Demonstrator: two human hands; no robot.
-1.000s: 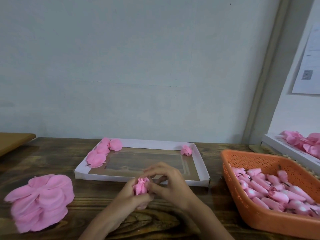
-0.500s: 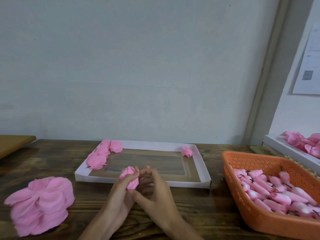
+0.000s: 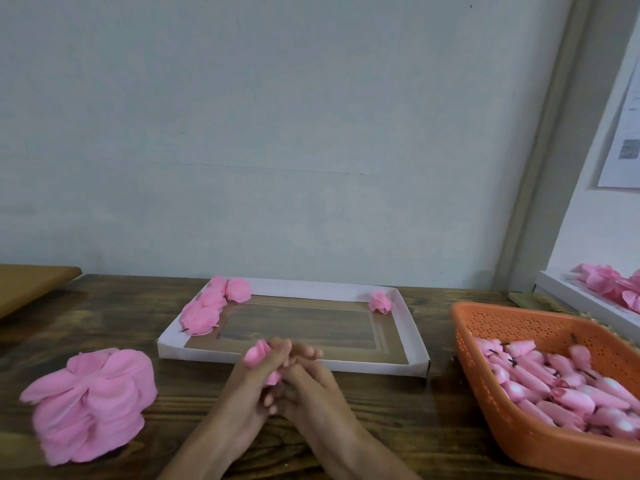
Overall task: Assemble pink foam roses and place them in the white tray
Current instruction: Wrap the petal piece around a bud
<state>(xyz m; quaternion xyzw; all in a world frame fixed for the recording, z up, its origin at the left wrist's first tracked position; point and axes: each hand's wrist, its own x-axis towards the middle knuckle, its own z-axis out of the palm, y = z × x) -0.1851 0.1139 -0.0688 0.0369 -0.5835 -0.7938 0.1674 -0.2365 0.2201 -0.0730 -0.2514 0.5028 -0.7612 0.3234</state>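
Note:
Both hands meet just in front of the white tray (image 3: 410, 365), working one pink foam rose (image 3: 257, 355). My left hand (image 3: 252, 379) wraps its fingers round the rose, so only the top petals and a bit of the base show. My right hand (image 3: 308, 379) presses against it from the right, fingers curled onto the rose's underside. Inside the tray lie several finished roses (image 3: 207, 308) in the far left corner and a single rose (image 3: 380, 302) in the far right corner.
A stack of loose pink petals (image 3: 91, 401) sits on the wooden table (image 3: 104, 317) at the left. An orange basket (image 3: 491, 403) of pink rose buds stands at the right. Behind it a white box (image 3: 581, 303) holds more pink flowers. A wall closes the back.
Both hands have shifted left and slightly back towards the tray with the rose, turning it, so its petals now stick out at the upper left of my left hand.

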